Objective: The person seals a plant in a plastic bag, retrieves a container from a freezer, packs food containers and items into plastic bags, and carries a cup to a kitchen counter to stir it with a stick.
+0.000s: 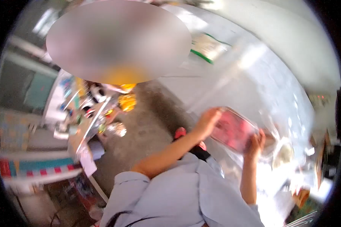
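Between my two hands is a shallow rectangular tray (232, 130) with red and pink contents; motion blur hides what they are. My left hand (209, 122) grips its left end, with the fingers over the upper edge. At the opposite end, my right hand (255, 143) is closed on the tray's side. The tray is tilted and held in front of my body, near the edge of a pale grey table. Clear plastic bags (278, 151) lie just right of my right hand.
A bag with green edges (210, 47) lies on the grey table (231, 83). At left, a cluttered table (85, 113) holds many small items, with a yellow packet (127, 102) at its edge. A blurred oval covers the upper left. My red shoe (180, 132) shows on the floor.
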